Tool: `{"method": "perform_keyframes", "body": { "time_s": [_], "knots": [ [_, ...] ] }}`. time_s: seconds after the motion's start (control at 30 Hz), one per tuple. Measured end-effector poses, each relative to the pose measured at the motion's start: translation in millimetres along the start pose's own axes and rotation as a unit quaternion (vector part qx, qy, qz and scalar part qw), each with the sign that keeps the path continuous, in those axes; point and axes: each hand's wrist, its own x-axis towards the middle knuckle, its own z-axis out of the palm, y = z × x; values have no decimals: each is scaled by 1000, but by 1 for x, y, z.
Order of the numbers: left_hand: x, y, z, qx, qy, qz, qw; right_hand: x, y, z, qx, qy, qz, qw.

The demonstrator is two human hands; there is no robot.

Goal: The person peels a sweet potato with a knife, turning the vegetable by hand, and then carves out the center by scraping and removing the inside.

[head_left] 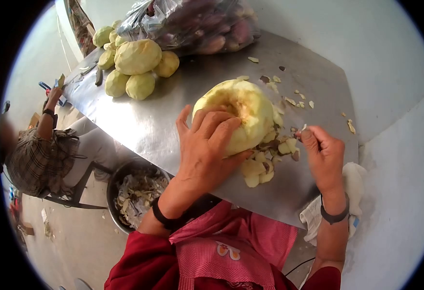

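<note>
A large, round, peeled pale-yellow gourd with a brownish hollow in its top sits on the metal table. My left hand grips its near left side, fingertips reaching to the edge of the hollow and thumb along the lower side. To the right of the gourd, my right hand is raised over the table with its fingers closed. A small whitish tip shows at the thumb, but most of what it may hold is hidden. Pale and dark-skinned peelings lie between the gourd and my right hand.
Several peeled pale-green vegetables are piled at the back left. Beside them is a clear plastic bag of purplish produce. A metal basin of scraps stands on the floor. At the left sits another person; a wall bounds the right.
</note>
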Motion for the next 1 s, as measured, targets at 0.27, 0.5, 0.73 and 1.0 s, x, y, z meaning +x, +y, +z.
{"method": "perform_keyframes", "body": {
  "time_s": [0.27,0.5,0.73,1.0],
  "knots": [
    [-6,4,10,-54,42,-36,997,-3,-12,-1,-38,-26,-21,999],
    [-14,2,15,-66,91,-52,992,-2,-9,0,-55,-20,-20,998],
    [-15,-9,17,-117,63,-86,987,-2,-10,1,-32,-23,1,999],
    [-12,-3,19,-116,81,-79,987,-3,-19,-3,-29,-36,-29,998]
  ]
}}
